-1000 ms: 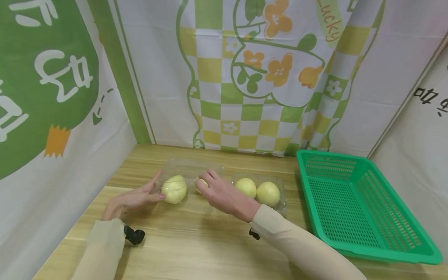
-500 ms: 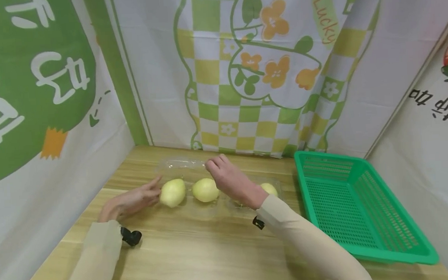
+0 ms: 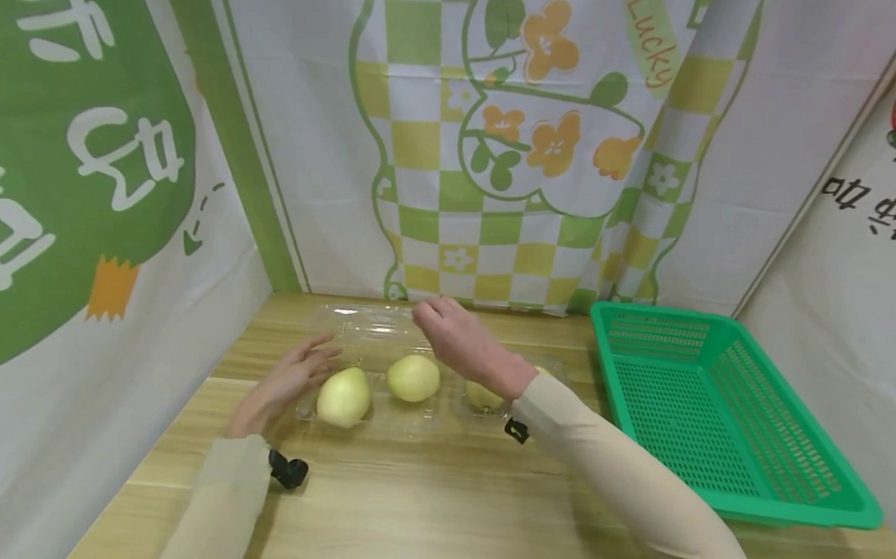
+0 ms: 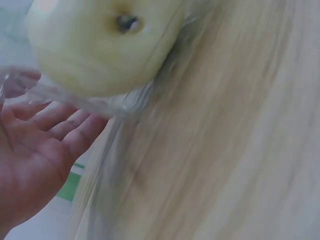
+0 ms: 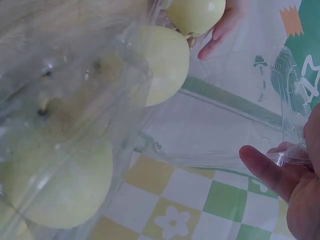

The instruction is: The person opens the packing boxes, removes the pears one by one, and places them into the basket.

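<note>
A clear plastic clamshell box (image 3: 416, 418) lies on the table with its lid (image 3: 367, 320) raised at the back. Inside sit two pale yellow pears, a left pear (image 3: 344, 398) and a right pear (image 3: 413, 378). My right hand (image 3: 461, 341) pinches the lid's right corner, which the right wrist view shows between thumb and fingers. My left hand (image 3: 298, 378) is beside the box's left end, its fingers loosely extended near the left pear. In the left wrist view, the fingers (image 4: 82, 132) lie along the clear plastic below the pear; whether they touch it is unclear.
A second clear box holding pears (image 3: 485, 395) stands to the right, partly hidden by my right wrist. Farther right is a green plastic basket (image 3: 799, 406). Printed cloth (image 3: 453, 212) hangs behind the table (image 3: 398, 515) and along both sides.
My right hand has gone from the right pear up to the lid, which now stands more raised. My left hand has shifted from the left pear's side toward its back.
</note>
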The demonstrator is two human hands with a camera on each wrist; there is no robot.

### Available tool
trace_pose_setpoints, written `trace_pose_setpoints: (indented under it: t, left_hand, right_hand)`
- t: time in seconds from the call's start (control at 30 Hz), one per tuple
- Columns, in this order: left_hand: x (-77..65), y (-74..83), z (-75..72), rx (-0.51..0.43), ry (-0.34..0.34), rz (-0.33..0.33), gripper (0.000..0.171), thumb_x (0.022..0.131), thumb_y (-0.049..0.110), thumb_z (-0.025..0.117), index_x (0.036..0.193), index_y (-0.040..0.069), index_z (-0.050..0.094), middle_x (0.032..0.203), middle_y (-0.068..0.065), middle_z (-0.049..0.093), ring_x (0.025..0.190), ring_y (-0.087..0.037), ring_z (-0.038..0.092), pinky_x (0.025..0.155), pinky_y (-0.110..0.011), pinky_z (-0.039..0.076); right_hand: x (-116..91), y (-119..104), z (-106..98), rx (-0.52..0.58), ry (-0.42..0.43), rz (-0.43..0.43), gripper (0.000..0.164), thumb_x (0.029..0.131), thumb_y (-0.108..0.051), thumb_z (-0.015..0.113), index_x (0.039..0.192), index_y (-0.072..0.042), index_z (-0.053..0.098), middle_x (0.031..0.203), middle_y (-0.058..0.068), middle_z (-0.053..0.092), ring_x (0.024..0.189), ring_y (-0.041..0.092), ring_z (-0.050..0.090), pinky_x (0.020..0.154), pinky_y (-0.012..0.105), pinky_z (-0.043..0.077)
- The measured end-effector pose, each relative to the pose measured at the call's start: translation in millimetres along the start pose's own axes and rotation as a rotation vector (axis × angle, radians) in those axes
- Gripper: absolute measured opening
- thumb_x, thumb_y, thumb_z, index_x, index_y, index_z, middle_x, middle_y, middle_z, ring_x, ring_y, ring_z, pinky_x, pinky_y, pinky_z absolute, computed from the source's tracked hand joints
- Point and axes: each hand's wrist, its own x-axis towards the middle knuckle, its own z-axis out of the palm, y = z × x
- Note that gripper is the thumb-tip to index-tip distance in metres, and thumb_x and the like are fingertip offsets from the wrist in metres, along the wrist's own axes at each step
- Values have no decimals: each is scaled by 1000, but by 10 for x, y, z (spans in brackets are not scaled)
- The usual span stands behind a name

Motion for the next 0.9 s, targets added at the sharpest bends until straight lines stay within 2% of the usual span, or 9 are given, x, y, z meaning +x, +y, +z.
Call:
trace_pose_setpoints:
  t: [0.17, 0.27, 0.43, 0.67, 0.9]
  left_hand:
    - [43, -32, 62, 19, 43, 44, 53, 107, 13, 31, 155, -1, 12, 154, -32, 29, 141, -50, 32, 118, -56, 30]
    - [50, -55, 78, 36, 58, 60, 52, 106, 7, 30, 155, -1, 15, 153, -33, 31, 141, -50, 33, 117, -57, 30]
    - [47, -81, 69, 30, 52, 71, 53, 103, 0, 30, 154, -3, 16, 153, -33, 31, 139, -50, 35, 117, -56, 32]
    - [6, -59, 42, 51, 30, 55, 58, 103, 9, 44, 155, 0, 18, 154, -28, 33, 138, -47, 40, 115, -54, 36]
    - [-30, -52, 20, 32, -22, 49, 59, 105, 10, 41, 156, 2, 13, 157, -25, 29, 141, -44, 36, 116, -50, 34]
  right_hand:
    - [44, 66, -1, 11, 22, 41, 8, 99, -3, 51, 98, -2, 59, 89, 9, 66, 81, 22, 65, 69, 26, 59]
    - [64, 100, -4, 25, 31, 70, 10, 98, -3, 50, 102, -1, 60, 89, 9, 65, 80, 21, 64, 67, 26, 58]
    - [86, 142, -11, 42, 23, 112, 18, 95, 0, 50, 110, 2, 61, 96, 13, 66, 85, 23, 65, 72, 25, 59]
    - [113, 207, -14, 83, -13, 185, 28, 92, 4, 50, 119, 6, 59, 104, 16, 65, 91, 24, 64, 81, 26, 59]
    - [142, 245, -40, 73, -44, 247, 33, 94, 1, 50, 126, 7, 55, 116, 22, 64, 105, 31, 64, 95, 33, 57]
